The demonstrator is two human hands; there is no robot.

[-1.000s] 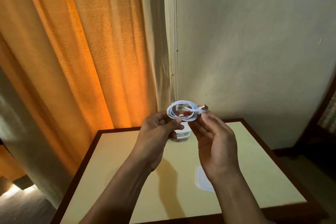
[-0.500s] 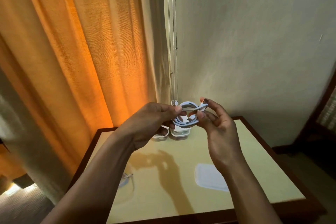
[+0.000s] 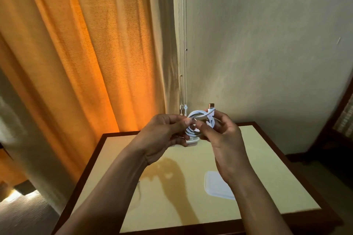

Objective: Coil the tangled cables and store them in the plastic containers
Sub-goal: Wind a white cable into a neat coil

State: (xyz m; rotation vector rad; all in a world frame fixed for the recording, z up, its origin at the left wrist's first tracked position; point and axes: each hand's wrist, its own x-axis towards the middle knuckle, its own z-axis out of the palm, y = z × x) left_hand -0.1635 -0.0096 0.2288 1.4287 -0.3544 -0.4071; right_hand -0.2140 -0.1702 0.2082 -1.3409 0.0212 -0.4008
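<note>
The white USB cable is held above the table as a small coil, pinched by the left hand and gripped near its plug by the right hand; coiling is judged nearly done; storage in the plastic container behind, lid set aside, is left.

no readable text, no labels, no numbers

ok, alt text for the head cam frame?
The left hand and right hand hold a coiled white USB cable between them above a cream-topped table, its metal plug sticking up. A plastic container sits on the table just beyond the hands, a white lid lies nearer, and an orange curtain hangs at left.
</note>
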